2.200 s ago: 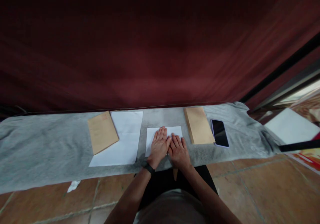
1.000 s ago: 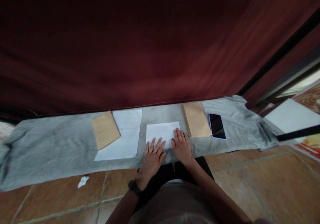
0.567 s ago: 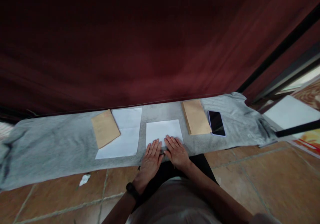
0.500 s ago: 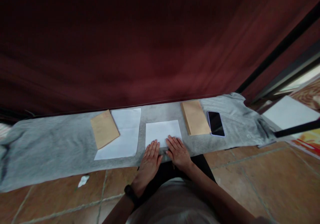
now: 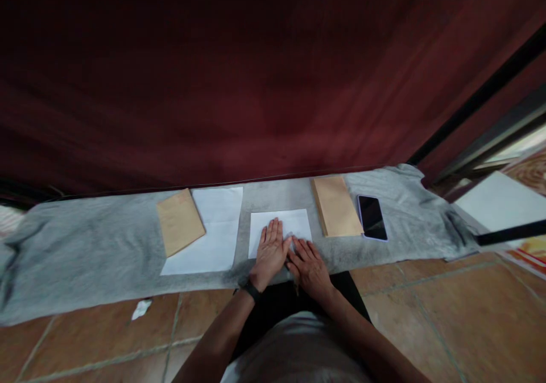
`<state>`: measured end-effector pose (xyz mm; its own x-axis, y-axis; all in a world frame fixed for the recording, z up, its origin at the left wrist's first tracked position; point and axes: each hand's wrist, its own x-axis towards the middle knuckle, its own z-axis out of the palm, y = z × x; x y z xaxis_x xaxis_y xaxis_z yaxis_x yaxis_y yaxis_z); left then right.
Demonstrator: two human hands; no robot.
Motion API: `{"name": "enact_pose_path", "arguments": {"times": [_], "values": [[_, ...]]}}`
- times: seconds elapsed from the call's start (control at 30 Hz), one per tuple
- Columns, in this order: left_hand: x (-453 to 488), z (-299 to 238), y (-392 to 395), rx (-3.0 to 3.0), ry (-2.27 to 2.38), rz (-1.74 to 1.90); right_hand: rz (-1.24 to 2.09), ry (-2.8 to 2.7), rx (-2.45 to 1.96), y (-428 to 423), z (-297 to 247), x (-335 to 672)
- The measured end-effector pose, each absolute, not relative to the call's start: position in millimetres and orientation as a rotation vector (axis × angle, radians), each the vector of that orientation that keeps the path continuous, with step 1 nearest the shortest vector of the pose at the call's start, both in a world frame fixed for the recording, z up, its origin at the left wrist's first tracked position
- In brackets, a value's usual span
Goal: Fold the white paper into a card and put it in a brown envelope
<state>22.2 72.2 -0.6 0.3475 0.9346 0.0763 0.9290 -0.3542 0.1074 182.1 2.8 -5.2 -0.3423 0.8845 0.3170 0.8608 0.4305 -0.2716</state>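
A folded white sheet of paper [image 5: 294, 222] lies on a grey cloth [image 5: 85, 258] spread over the floor. My left hand [image 5: 270, 252] rests flat on the sheet's middle, fingers stretched out and together. My right hand [image 5: 309, 264] lies flat beside it on the sheet's near right corner, fingers spread. Neither hand holds anything. The two hands touch each other at the thumbs.
To the left lie a larger white sheet [image 5: 213, 235] with a brown envelope [image 5: 179, 221] on its corner. To the right are a stack of brown envelopes [image 5: 336, 213] and a dark phone [image 5: 372, 217]. A dark red curtain [image 5: 256, 87] hangs behind. A paper scrap [image 5: 139, 309] lies on the tiles.
My left hand has slid forward from the sheet's near edge onto its middle. My right hand stays at the near right corner. The view shifted slightly.
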Motion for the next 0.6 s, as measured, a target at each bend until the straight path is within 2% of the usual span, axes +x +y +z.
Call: {"name": "enact_pose_path", "arguments": {"times": [0.37,0.6], "values": [[37.2,-0.1,113.6,2.445,1.859,0.199,0.051,-2.287,-1.481,2.6,-1.4,182.2],[20.0,0.1,79.1,2.572,1.697,0.282,0.053,-2.301,-1.496,0.5,-1.3,180.9]]}}
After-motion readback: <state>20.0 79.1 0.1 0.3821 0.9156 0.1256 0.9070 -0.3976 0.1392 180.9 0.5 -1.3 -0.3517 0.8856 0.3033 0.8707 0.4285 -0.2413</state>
